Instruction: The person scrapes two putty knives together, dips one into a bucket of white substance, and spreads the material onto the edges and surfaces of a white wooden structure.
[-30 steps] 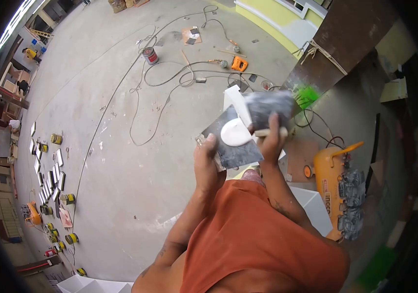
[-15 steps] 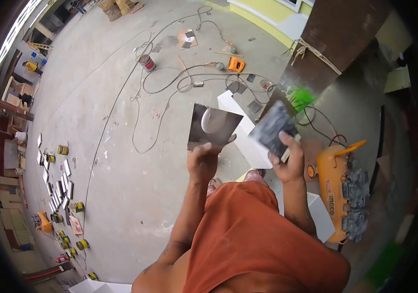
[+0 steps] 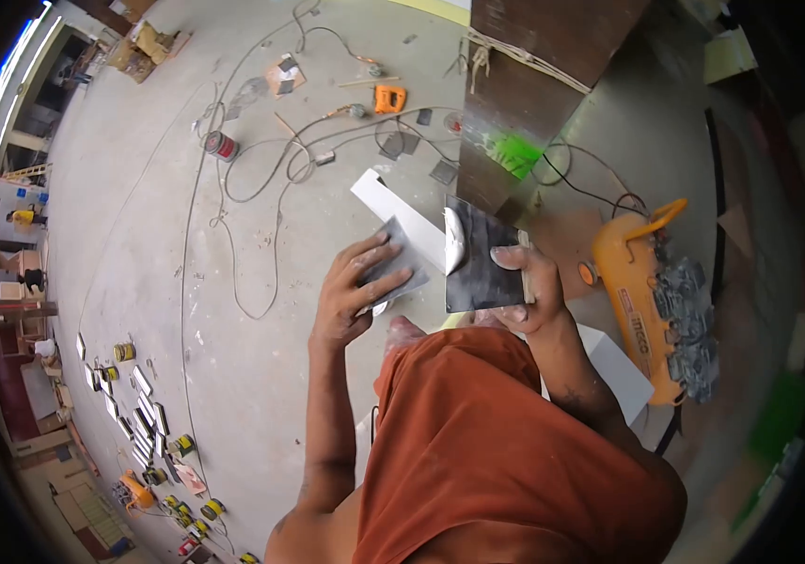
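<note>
My left hand (image 3: 351, 291) is closed on a thin, dark square putty spreader (image 3: 404, 258), its fingers lying across the face. My right hand (image 3: 539, 282) grips a second dark putty spreader (image 3: 485, 273), smeared with grey, its thumb pressed on the front. A lump of white putty (image 3: 455, 242) clings along the left edge of that right spreader. Only a small gap separates the two spreaders, both in front of my waist. Behind them, a white board (image 3: 398, 211) lies on the floor. Whitish smears cover my fingers.
An orange air compressor (image 3: 633, 282) stands close on my right, near a brown panel (image 3: 544, 85) tied with rope. Hoses, an orange sander-like tool (image 3: 389, 99) and a paint can (image 3: 222, 146) lie ahead. Several tins and white-edged strips (image 3: 144, 423) are at left.
The left spreader has turned over and tilted toward the right one. White putty that lay on the left spreader now shows at the right spreader's edge. My view has swung rightward.
</note>
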Demonstrator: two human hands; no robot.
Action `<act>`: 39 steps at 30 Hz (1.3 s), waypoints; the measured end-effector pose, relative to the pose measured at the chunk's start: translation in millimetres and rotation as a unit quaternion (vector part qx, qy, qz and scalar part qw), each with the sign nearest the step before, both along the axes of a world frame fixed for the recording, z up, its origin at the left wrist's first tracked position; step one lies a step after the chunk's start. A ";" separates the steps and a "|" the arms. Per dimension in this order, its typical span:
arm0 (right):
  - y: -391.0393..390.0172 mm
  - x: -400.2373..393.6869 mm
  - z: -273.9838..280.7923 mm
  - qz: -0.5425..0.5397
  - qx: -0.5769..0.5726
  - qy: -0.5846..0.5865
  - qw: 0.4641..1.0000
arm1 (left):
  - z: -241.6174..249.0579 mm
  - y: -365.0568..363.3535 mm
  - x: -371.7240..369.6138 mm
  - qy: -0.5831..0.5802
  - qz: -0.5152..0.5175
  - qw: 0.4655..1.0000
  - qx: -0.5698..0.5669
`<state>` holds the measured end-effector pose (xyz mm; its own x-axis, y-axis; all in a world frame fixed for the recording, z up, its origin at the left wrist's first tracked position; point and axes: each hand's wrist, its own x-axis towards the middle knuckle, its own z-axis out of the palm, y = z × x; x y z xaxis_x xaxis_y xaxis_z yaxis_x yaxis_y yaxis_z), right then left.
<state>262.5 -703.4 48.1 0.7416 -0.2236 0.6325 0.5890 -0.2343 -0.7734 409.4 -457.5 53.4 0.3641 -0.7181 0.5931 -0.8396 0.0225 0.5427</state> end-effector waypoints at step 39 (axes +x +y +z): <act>105.8 14.3 -314.8 -0.415 -0.273 0.625 0.602 | -230.3 140.4 47.9 0.822 0.128 0.554 0.038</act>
